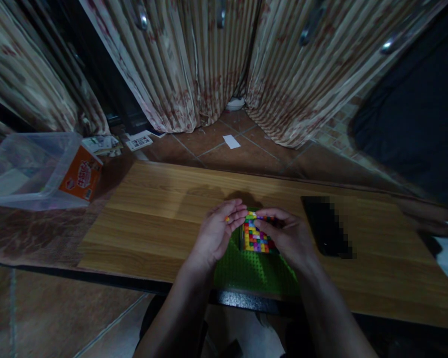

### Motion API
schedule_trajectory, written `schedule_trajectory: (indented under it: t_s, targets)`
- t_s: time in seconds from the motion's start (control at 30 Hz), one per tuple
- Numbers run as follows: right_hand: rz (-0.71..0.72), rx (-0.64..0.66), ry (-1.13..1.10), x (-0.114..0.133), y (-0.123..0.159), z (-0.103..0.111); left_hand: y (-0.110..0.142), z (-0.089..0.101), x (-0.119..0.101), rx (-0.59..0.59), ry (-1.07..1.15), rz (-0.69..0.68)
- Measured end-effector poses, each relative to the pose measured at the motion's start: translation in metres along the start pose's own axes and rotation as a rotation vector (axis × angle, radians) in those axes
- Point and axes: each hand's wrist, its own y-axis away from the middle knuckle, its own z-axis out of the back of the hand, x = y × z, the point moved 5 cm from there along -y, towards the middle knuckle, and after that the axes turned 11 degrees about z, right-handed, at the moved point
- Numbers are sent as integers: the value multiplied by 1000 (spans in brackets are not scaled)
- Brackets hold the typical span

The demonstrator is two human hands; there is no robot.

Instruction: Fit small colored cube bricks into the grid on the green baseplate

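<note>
A green studded baseplate (pixel 254 272) lies at the near edge of a wooden table (pixel 153 214). On its far part stands a block of small multicoloured bricks (pixel 256 237). My left hand (pixel 216 233) is curled at the block's left side, fingertips pinching a small orange-yellow piece at its top corner. My right hand (pixel 289 236) wraps round the block's right side and top, its fingers closed on it.
A dark phone (pixel 325 226) lies flat on the table right of the hands. A clear plastic bin (pixel 30 169) with an orange box (pixel 81 176) sits at far left. Curtains (pixel 194 59) hang behind, papers lie on the tiled floor.
</note>
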Motion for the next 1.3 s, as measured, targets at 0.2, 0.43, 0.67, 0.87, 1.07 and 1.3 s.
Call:
schedule_trajectory:
  t_s: [0.2,0.43,0.67,0.87,1.07,1.3]
  targets:
    - [-29,13,-17,-2,-1,-1,0,-1,1,14,-7,-2]
    - [147,-4,61,-1,2,4,5,-6,-7,94,53,-26]
    - [485,-16,354,45,16,-10,17,-24,-6,345,107,18]
    - [536,-46,527,52,20,-24,22,-29,0,393,103,46]
    - [525,-49,496,53,19,-17,23,-32,2,415,158,85]
    - [500,23,604,51,13,18,13,-12,-10,170,114,18]
